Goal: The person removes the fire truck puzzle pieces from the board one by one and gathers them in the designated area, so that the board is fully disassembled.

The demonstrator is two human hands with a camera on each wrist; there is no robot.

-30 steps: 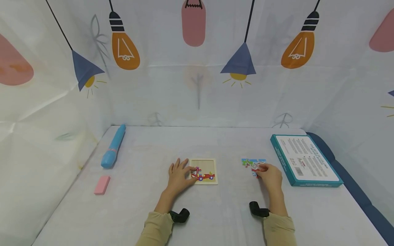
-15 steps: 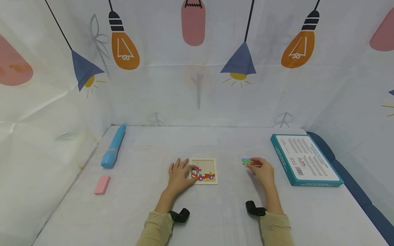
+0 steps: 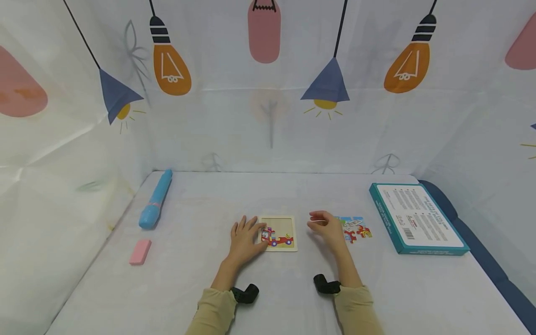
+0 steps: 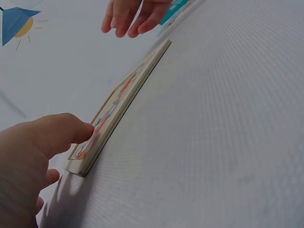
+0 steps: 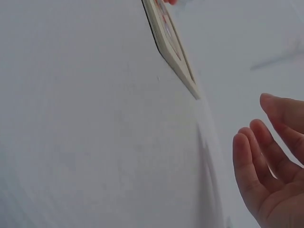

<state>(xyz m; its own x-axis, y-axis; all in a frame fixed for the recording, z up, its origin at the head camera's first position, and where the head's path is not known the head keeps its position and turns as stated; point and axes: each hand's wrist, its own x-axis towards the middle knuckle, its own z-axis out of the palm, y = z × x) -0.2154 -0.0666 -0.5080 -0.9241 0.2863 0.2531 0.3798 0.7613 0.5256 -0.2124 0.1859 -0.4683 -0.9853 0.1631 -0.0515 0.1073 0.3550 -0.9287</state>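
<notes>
Steadying puzzle tray (image 3: 280, 223), seemingly against slipping: left hand (image 3: 243, 241), spread, nine o'clock. Three o'clock, apart: right hand (image 3: 332, 231), fingers parted.

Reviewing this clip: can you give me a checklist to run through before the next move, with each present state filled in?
1. Left hand at the tray to steady it: ok, thumb and index finger at its left side.
2. Tray flat on the table: ok.
3. Room for more pieces: ok, the tray's upper part is bare.
4. All pieces in the tray: not ok, loose pieces lie outside it, right of the right hand.
5. Piece in the right hand: cannot tell, none shows clearly.
</notes>
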